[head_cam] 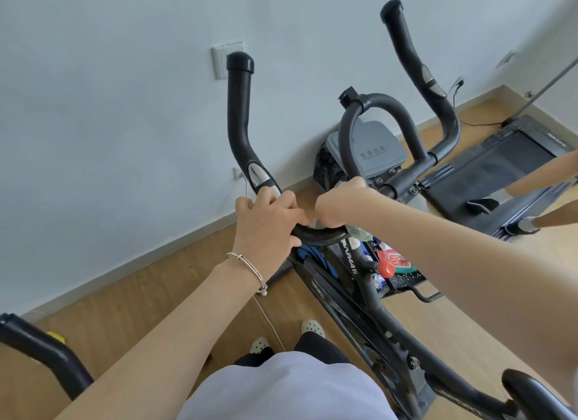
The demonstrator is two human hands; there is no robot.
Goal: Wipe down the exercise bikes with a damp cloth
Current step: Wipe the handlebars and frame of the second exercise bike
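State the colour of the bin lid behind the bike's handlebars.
The bin lid is grey with dark lettering, seen best in the head view.
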